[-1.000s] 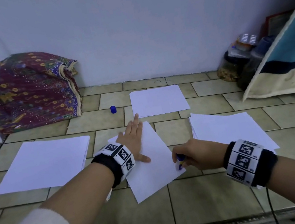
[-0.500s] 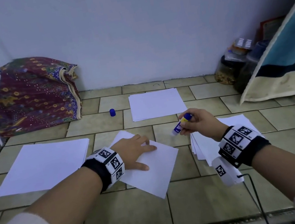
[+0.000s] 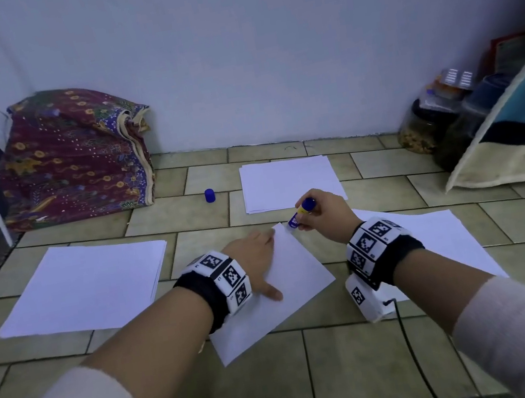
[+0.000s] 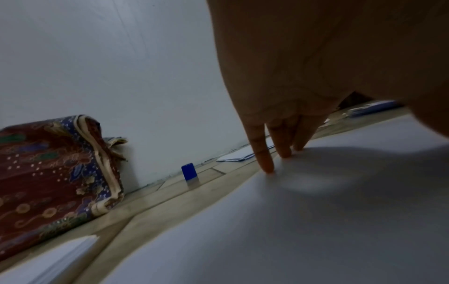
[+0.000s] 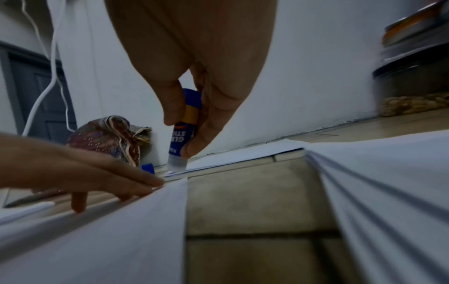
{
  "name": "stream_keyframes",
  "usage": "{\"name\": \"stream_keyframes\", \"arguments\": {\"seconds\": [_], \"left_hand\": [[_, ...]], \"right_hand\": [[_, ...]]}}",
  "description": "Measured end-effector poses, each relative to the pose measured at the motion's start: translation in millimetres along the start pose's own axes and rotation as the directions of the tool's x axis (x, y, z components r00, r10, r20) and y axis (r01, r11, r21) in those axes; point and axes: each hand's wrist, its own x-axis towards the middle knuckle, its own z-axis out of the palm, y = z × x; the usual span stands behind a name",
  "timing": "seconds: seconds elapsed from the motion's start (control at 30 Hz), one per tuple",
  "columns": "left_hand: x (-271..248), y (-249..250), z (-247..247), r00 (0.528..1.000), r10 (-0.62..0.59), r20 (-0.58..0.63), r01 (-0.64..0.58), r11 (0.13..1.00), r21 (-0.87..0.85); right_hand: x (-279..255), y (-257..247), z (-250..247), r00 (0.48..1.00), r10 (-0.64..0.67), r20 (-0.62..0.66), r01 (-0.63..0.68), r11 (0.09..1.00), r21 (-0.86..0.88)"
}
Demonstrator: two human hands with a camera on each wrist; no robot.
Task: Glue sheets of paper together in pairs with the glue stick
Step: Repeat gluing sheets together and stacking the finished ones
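Note:
A single white sheet (image 3: 289, 284) lies tilted on the tiled floor in front of me. My left hand (image 3: 257, 262) lies flat on it, straight fingers (image 4: 264, 161) pressing near its far corner. My right hand (image 3: 322, 213) pinches a blue glue stick (image 3: 301, 213) between thumb and fingers, its uncapped tip (image 5: 176, 165) pointing down at the sheet's far corner. Whether the tip touches the paper is unclear. The blue cap (image 3: 210, 195) stands on the floor further back.
White paper stacks lie at the left (image 3: 88, 287), the back middle (image 3: 289, 182) and the right (image 3: 441, 238) under my right wrist. A folded patterned cloth (image 3: 74, 161) sits in the back left corner. Jars (image 3: 432, 121) and a blue cushion (image 3: 519, 121) stand at the right.
My right hand carried the glue stick from the sheet's near right edge up to its far corner. My left hand slid along the sheet and now presses near that corner.

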Motion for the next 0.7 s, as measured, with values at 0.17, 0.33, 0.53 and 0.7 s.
{"name": "stream_keyframes", "arguments": {"seconds": [0.17,0.33,0.53,0.7], "left_hand": [[0.2,7.9,-5.2,0.996,-0.089,-0.009,0.088,0.994,-0.060],[-3.2,8.0,-6.0,0.995,-0.098,-0.024,0.096,0.992,-0.082],[-0.2,6.0,-2.2,0.994,-0.108,-0.024,0.105,0.990,-0.099],[3.1,5.0,0.1,0.995,-0.098,-0.028,0.095,0.993,-0.074]], "right_hand": [[14.0,-10.4,21.1,0.997,-0.074,0.030,0.079,0.976,-0.202],[18.2,-12.5,24.8,0.989,-0.103,0.105,0.134,0.930,-0.341],[-0.6,-10.0,5.5,0.958,-0.113,0.264,0.228,0.858,-0.460],[-24.3,2.9,-8.3,0.929,-0.101,0.355,0.281,0.818,-0.502]]}}
